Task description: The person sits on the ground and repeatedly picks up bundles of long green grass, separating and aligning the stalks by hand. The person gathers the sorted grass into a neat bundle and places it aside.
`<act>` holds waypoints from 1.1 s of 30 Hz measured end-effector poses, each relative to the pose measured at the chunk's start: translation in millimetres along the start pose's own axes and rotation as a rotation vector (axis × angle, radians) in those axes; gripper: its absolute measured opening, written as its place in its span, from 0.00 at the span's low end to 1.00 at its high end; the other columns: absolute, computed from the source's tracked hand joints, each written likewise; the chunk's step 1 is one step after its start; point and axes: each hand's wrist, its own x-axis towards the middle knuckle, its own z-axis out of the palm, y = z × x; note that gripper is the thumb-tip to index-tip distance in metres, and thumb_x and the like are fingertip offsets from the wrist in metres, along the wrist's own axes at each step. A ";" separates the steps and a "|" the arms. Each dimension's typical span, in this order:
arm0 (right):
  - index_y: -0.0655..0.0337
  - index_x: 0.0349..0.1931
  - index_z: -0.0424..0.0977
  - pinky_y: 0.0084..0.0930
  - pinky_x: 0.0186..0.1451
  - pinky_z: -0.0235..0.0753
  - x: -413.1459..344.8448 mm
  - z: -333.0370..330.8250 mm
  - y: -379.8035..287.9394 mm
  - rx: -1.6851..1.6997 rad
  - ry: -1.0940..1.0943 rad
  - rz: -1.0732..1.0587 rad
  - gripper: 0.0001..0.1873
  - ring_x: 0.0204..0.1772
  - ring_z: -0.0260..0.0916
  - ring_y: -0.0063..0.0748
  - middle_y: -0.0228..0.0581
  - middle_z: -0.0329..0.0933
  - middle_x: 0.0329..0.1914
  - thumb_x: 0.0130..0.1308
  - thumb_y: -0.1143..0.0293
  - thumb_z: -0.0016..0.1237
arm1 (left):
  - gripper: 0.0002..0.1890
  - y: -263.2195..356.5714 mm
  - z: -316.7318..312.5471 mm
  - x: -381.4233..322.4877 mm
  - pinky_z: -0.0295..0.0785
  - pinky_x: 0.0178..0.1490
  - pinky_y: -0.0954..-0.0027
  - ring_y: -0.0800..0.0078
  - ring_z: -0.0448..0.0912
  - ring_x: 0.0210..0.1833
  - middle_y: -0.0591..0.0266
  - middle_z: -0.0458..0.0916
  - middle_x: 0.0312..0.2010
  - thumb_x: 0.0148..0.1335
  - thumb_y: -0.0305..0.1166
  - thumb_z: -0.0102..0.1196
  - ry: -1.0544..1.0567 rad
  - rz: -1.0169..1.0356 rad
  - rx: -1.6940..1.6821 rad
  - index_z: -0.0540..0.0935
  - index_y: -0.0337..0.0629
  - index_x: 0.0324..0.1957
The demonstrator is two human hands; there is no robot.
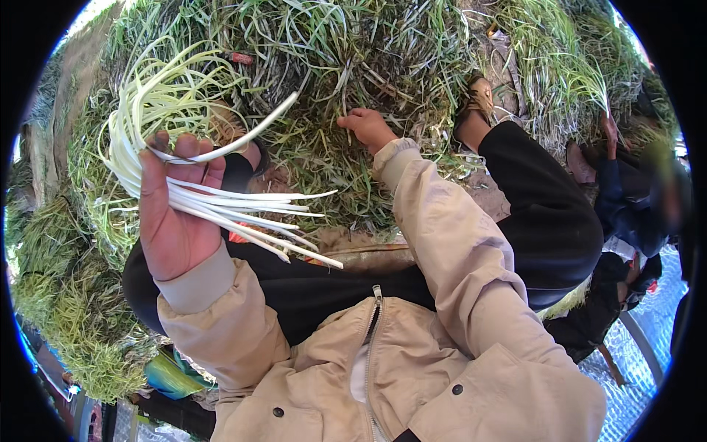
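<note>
My left hand [185, 221] is raised at the left with its palm up. It holds a bunch of long white stalks [248, 207], which look like blanched garlic shoots. Their cut ends point right, and their pale yellow-green leaves [165, 94] curl up and over beyond the fingers. One thicker stalk [259, 130] lies apart from the others, across the fingertips. Lower at the middle, my right hand [367, 130] reaches to the leaf litter [331, 171] between my feet. Its thumb and forefinger are pinched together on a thin strand [346, 105].
A large heap of green-leaved stalks [309, 33] rises in front of me. More bundles [49, 265] lie at the left. My right shoe [478, 102] stands by the heap. Another person [629, 188] sits at the right, one hand holding leafy stalks [594, 83]. A red scrap [241, 58] lies on the heap.
</note>
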 end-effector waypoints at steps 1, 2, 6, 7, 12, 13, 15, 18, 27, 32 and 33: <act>0.64 0.42 0.79 0.32 0.36 0.75 -8.8 3.4 -14.6 0.132 -0.029 0.019 0.10 0.32 0.79 0.32 0.35 0.78 0.33 0.66 0.67 0.57 | 0.17 -4.1 4.4 -0.7 0.73 0.65 0.51 0.58 0.80 0.55 0.59 0.84 0.43 0.78 0.42 0.48 0.023 0.013 -0.016 0.76 0.44 0.59; 0.61 0.43 0.77 0.30 0.36 0.74 -20.2 3.6 -28.3 0.265 -0.056 0.040 0.08 0.33 0.79 0.31 0.33 0.78 0.33 0.68 0.68 0.55 | 0.17 -7.8 5.9 -1.4 0.73 0.65 0.49 0.58 0.80 0.55 0.61 0.82 0.39 0.78 0.42 0.48 0.019 0.007 -0.026 0.75 0.44 0.60; 0.60 0.48 0.74 0.37 0.45 0.85 -44.4 -36.2 -71.9 0.463 -0.062 -0.025 0.07 0.36 0.81 0.35 0.34 0.78 0.35 0.73 0.75 0.44 | 0.17 -24.2 6.1 4.2 0.76 0.52 0.60 0.71 0.77 0.39 0.69 0.74 0.30 0.78 0.46 0.49 -0.022 -0.098 -0.118 0.74 0.50 0.61; 0.61 0.49 0.75 0.36 0.45 0.85 -54.6 -46.4 -84.9 0.528 -0.088 -0.066 0.09 0.36 0.81 0.35 0.35 0.78 0.36 0.74 0.76 0.43 | 0.17 -28.1 0.9 7.0 0.75 0.46 0.65 0.76 0.75 0.34 0.70 0.73 0.29 0.78 0.46 0.49 -0.087 -0.136 -0.171 0.74 0.51 0.60; 0.63 0.49 0.75 0.34 0.40 0.83 -147.8 -105.9 -134.4 0.679 -0.031 -0.421 0.09 0.37 0.80 0.35 0.40 0.81 0.36 0.73 0.78 0.41 | 0.16 -51.4 -5.7 19.3 0.64 0.29 0.76 0.84 0.63 0.21 0.76 0.66 0.22 0.76 0.47 0.52 -0.075 -0.282 -0.251 0.77 0.51 0.57; 0.63 0.50 0.75 0.33 0.42 0.83 -173.3 -106.1 -146.0 0.718 -0.049 -0.482 0.10 0.38 0.80 0.34 0.39 0.81 0.36 0.74 0.77 0.41 | 0.15 -55.3 -8.2 19.9 0.64 0.27 0.76 0.84 0.62 0.20 0.76 0.66 0.21 0.76 0.46 0.53 -0.051 -0.308 -0.261 0.77 0.50 0.55; 0.64 0.50 0.76 0.30 0.44 0.81 -205.8 -97.5 -155.5 0.580 -0.091 -0.583 0.11 0.39 0.78 0.29 0.36 0.80 0.36 0.71 0.79 0.42 | 0.14 -67.3 -15.0 24.1 0.62 0.25 0.76 0.84 0.61 0.19 0.76 0.65 0.20 0.75 0.44 0.55 -0.015 -0.377 -0.290 0.78 0.48 0.54; 0.66 0.46 0.78 0.26 0.44 0.79 -233.6 -70.2 -143.0 0.232 -0.181 -0.542 0.11 0.38 0.77 0.25 0.34 0.79 0.34 0.66 0.80 0.45 | 0.12 -102.5 -20.7 32.3 0.62 0.24 0.75 0.83 0.61 0.19 0.76 0.64 0.20 0.74 0.40 0.56 0.133 -0.476 -0.104 0.78 0.45 0.52; 0.59 0.45 0.78 0.45 0.48 0.77 -242.3 6.1 -41.6 -0.579 -0.103 -0.574 0.15 0.44 0.78 0.59 0.57 0.80 0.38 0.56 0.75 0.52 | 0.10 -161.7 -31.1 30.3 0.56 0.17 0.80 0.86 0.62 0.15 0.64 0.87 0.31 0.69 0.36 0.61 0.185 -0.527 0.413 0.85 0.40 0.42; 0.58 0.47 0.80 0.47 0.51 0.78 -244.0 15.9 -44.5 -0.710 -0.172 -0.504 0.16 0.46 0.79 0.60 0.55 0.82 0.40 0.56 0.73 0.54 | 0.07 -166.5 -34.6 34.2 0.56 0.15 0.82 0.87 0.67 0.14 0.62 0.87 0.28 0.64 0.29 0.64 0.164 -0.435 0.524 0.85 0.40 0.43; 0.58 0.47 0.80 0.45 0.50 0.78 -238.0 14.3 -40.0 -0.660 -0.239 -0.501 0.17 0.45 0.80 0.57 0.55 0.82 0.39 0.55 0.73 0.54 | 0.07 -166.5 -35.0 34.3 0.57 0.15 0.82 0.87 0.68 0.14 0.61 0.87 0.28 0.64 0.28 0.64 0.156 -0.427 0.530 0.85 0.39 0.43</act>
